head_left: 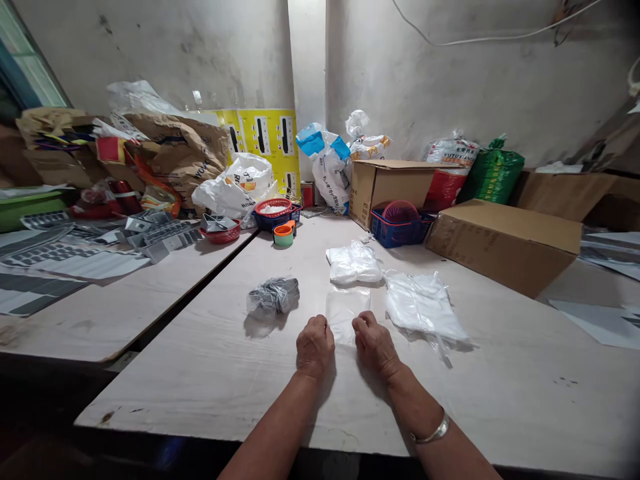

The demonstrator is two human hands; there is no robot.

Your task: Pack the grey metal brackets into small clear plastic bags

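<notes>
Clerk: Largest entry?

Recorder: Pale laminate surface [480, 400], one, with a second surface [125, 313] alongside at left, a dark gap between them.

Clerk: Next down?

Recorder: Cardboard carton [505, 243], closed, far right of the surface. Blue plastic basket [397, 233] just beside it, a red item inside. White plastic bundle [425, 305], flat, right of the hands. Folded white plastic pack [354, 263] beyond them.

Clerk: Hands, and what lies at them?

Recorder: Clear plastic bag [345, 313], flat on the surface, directly ahead of both hands. Left hand [315, 347] and right hand [375, 348], both curled closed, knuckles up, side by side, at the bag's near edge; whether they grip it, cannot tell. Grey plastic packet [273, 297], just left of the bag, apart from the left hand.

Clerk: Smallest?

Recorder: Silver bangle [434, 430], one, on the right wrist.
</notes>
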